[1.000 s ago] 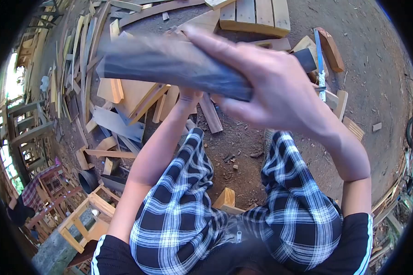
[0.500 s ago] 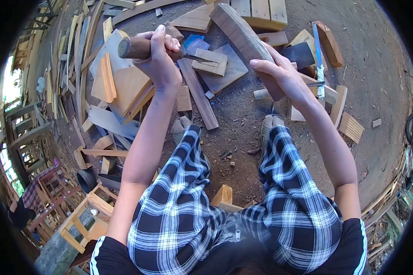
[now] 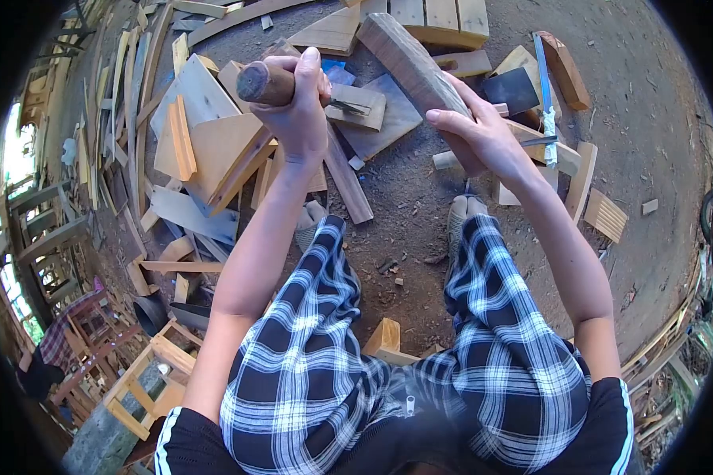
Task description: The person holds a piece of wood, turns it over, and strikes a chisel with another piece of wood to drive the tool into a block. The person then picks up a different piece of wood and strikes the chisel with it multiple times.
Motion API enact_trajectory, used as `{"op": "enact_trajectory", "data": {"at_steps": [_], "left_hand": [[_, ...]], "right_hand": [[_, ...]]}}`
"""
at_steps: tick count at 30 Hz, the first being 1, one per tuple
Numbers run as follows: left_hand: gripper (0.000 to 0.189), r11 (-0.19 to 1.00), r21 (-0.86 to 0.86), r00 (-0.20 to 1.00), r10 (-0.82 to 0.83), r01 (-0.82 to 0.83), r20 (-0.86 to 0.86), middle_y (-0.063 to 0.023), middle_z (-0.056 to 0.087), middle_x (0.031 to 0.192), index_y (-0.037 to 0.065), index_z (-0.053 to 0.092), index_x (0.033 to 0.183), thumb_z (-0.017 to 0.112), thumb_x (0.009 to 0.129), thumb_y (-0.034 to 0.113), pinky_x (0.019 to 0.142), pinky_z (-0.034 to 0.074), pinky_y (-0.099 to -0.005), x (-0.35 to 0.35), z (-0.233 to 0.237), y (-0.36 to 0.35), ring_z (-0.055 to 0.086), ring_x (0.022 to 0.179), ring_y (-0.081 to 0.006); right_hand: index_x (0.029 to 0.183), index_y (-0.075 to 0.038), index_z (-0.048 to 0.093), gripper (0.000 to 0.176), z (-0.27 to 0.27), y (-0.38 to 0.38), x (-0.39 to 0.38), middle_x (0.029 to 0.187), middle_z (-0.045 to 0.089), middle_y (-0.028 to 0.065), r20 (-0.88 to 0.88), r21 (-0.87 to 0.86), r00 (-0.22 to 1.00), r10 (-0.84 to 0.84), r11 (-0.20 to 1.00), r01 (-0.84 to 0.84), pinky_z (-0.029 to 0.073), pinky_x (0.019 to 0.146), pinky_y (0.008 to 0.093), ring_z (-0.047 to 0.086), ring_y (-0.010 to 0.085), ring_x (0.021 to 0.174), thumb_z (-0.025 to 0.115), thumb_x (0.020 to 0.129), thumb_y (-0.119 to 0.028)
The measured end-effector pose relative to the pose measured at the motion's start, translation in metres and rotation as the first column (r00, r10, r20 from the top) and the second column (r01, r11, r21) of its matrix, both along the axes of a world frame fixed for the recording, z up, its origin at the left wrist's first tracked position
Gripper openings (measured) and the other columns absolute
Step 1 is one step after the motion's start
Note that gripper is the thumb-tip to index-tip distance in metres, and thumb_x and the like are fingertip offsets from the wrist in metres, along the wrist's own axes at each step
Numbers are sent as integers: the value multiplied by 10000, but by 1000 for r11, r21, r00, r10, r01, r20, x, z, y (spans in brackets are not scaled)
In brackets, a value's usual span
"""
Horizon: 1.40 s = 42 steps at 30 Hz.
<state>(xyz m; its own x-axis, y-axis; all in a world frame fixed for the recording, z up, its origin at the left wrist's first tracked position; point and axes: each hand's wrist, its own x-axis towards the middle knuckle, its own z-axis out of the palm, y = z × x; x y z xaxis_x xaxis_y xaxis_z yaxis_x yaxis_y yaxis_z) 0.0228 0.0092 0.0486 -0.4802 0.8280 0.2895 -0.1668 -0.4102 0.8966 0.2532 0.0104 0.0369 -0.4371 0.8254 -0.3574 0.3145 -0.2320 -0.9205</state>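
My left hand (image 3: 299, 111) is wrapped round the thick wooden handle (image 3: 266, 84) of a chisel, its butt end facing up toward me. The chisel's metal blade (image 3: 350, 104) points right and overlaps a small light wood block (image 3: 366, 117) lying on a flat grey board (image 3: 392, 119). On the other side, my right hand (image 3: 489, 133) grips a long, heavy wooden block (image 3: 410, 65) near its lower end, thumb on top. That block slants up and left, raised over the ground and apart from the chisel.
Stacked boards (image 3: 214, 154) and long offcuts (image 3: 123, 103) lie at left. To the right are a blue tool wrapped in white (image 3: 543, 87), a dark square piece (image 3: 512, 91) and a reddish wood block (image 3: 566, 71). A small wooden frame (image 3: 146, 380) stands at lower left.
My left hand has shifted right, and the chisel has turned so its handle end faces me more. My right hand still holds the wooden block, slightly further left.
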Motion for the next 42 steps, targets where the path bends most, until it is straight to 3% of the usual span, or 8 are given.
{"op": "enact_trajectory", "data": {"at_steps": [24,31,33,34,35,38,40,42], "left_hand": [[203,999,-31,971,15,-23,-239,11,576,630,69,584,754,725,895,107,508,446,-206,8,-9,-4,553,535,-53],[192,994,-95,964,35,-62,-262,24,597,677,68,599,765,750,877,108,602,457,-204,13,-10,-8,570,615,-48],[198,979,88,905,202,-182,-375,20,613,679,48,613,774,778,852,128,611,472,-226,16,-9,-7,594,629,-78],[198,979,91,903,202,-181,-378,20,613,679,48,613,774,778,852,128,611,472,-226,10,-16,-8,594,629,-78],[213,993,55,892,118,-104,-437,-23,636,800,40,616,871,783,846,169,694,485,-274,-3,-36,-8,615,747,-122],[540,869,228,394,414,-439,-820,-139,567,1203,13,523,1181,793,818,309,976,404,-405,-6,-83,-5,539,1148,-241],[642,955,34,603,213,-294,-769,-147,503,1272,12,459,1262,786,817,339,1027,349,-426,-22,-91,-13,481,1196,-268],[683,980,-26,800,143,-195,-583,-143,490,1279,7,434,1295,784,818,348,1044,333,-437,-41,-96,-11,468,1195,-285]], "right_hand": [[1519,-87,342,894,-9,1,-7,1395,494,190,-33,74,999,8,997,-5,370,1096,435,481,283,1295,691,833,-540],[1501,-73,383,824,87,10,-27,1294,597,173,-90,332,995,36,943,-4,506,920,380,623,251,1115,688,840,-460],[1477,-109,426,787,109,8,-38,1103,676,203,-203,679,977,59,728,98,567,785,344,697,266,899,696,788,-377],[1477,-109,426,787,112,4,-40,1103,676,203,-207,680,977,58,726,101,567,785,344,697,266,899,696,788,-377],[1475,-127,441,775,114,1,-43,1102,683,190,-30,715,992,123,696,-65,565,791,360,697,254,885,710,772,-314],[1460,-178,481,778,116,2,-47,1090,694,177,218,627,943,252,704,-333,575,781,392,701,256,830,713,717,-171],[1441,-158,488,754,126,5,-49,911,712,155,321,779,935,148,521,-350,573,747,425,713,298,801,715,724,-211],[1445,-160,477,785,131,7,-52,890,709,141,156,850,976,149,484,-209,571,743,419,708,305,793,712,697,-198]]}}
